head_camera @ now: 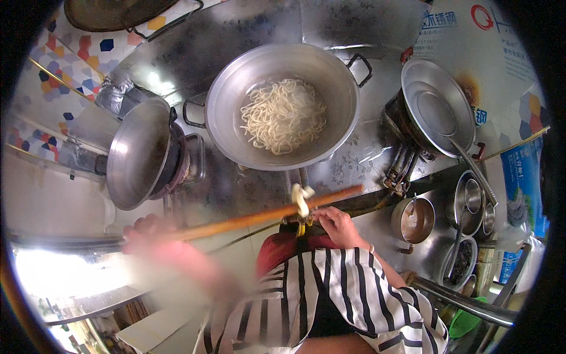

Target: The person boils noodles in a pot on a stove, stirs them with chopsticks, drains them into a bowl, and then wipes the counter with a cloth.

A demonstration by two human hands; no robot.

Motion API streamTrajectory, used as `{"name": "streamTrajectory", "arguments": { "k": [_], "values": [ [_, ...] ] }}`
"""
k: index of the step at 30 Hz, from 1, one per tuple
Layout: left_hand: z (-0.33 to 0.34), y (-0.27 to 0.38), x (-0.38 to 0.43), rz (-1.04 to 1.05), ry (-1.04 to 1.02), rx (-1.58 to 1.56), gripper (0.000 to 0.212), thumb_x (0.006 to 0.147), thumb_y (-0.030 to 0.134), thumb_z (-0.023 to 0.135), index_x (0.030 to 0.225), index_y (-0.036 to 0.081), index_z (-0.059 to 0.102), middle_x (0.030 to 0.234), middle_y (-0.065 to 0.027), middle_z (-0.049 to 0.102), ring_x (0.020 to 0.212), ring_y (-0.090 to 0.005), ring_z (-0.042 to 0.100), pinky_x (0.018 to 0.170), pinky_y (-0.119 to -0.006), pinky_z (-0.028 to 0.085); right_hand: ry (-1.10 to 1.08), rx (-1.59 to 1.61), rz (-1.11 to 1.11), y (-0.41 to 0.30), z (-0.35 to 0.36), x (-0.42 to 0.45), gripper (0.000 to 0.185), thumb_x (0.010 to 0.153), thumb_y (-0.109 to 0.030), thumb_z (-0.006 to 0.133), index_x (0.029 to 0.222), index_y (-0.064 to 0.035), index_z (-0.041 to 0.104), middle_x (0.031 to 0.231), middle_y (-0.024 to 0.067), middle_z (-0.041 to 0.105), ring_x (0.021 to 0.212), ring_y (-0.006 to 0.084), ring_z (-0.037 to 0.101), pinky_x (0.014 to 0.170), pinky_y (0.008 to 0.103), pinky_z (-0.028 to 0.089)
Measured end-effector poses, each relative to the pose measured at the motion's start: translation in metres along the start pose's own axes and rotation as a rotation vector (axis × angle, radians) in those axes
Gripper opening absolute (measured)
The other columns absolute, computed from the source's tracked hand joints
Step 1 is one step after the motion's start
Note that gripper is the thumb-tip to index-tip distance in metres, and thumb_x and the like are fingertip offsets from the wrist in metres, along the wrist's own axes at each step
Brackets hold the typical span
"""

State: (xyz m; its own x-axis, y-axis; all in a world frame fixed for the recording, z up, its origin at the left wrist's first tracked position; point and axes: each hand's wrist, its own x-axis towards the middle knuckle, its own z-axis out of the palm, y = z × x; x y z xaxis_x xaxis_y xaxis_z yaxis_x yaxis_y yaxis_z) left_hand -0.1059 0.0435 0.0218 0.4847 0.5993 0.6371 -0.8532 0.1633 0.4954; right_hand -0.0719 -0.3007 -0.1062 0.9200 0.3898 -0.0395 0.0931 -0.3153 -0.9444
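My left hand (152,234), blurred, is closed around one end of a long wooden stick (247,217), which slants up to the right across my front. A short loop of pale noodle dough (301,200) hangs over the stick near its far part. Close to that loop is my right hand (338,223), its fingers bent near a valve; whether it grips anything is not plain. Beyond the stick, a wide metal pan (221,146) with two dark handles holds a heap of pale noodles (283,115), and steam rises from it.
A tilted metal wok (137,155) stands at left, and a shallow metal pan (435,106) at right with a long-handled utensil (475,170) across its rim. Below it are a small pot (413,221) and a bowl of dark food (462,261). A metal rail (464,298) runs at lower right.
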Motion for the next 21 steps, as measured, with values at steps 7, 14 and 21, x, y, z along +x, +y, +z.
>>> {"name": "streamTrajectory", "arguments": {
  "k": [7, 14, 21],
  "values": [
    [-0.016, 0.033, 0.008, -0.043, -0.124, -0.367, 0.027, 0.08, 0.031, 0.059, 0.074, 0.005, 0.055, 0.073, -0.0151, 0.061, 0.056, -0.0191, 0.056, 0.043, -0.026, 0.046, 0.008, -0.006, -0.029, 0.005, 0.0, -0.001, 0.017, 0.086, -0.003, 0.051, 0.101, 0.0029, 0.058, 0.087, 0.0151, 0.061, 0.08, 0.0283, 0.062, 0.071, 0.0333, 0.048],
    [0.028, 0.062, 0.028, -0.102, -0.468, -0.916, 0.017, 0.069, 0.015, 0.069, 0.066, 0.0, 0.061, 0.062, -0.0155, 0.06, 0.05, -0.0233, 0.057, 0.042, -0.028, 0.05, -0.002, 0.017, -0.023, 0.008, 0.002, -0.003, 0.016, 0.086, -0.003, 0.051, 0.099, 0.003, 0.058, 0.088, 0.0146, 0.062, 0.08, 0.0283, 0.061, 0.071, 0.0321, 0.048],
    [0.071, 0.061, 0.033, 0.048, -0.469, -1.026, 0.012, 0.066, 0.004, 0.07, 0.064, -0.004, 0.062, 0.058, -0.0193, 0.06, 0.044, -0.0249, 0.058, 0.037, -0.029, 0.054, -0.171, 0.595, 0.264, 0.0, -0.005, -0.006, 0.027, 0.093, -0.009, 0.047, 0.117, 0.0019, 0.05, 0.1, 0.0082, 0.061, 0.096, 0.0142, 0.057, 0.086, 0.0275, 0.045]
  ]
}}
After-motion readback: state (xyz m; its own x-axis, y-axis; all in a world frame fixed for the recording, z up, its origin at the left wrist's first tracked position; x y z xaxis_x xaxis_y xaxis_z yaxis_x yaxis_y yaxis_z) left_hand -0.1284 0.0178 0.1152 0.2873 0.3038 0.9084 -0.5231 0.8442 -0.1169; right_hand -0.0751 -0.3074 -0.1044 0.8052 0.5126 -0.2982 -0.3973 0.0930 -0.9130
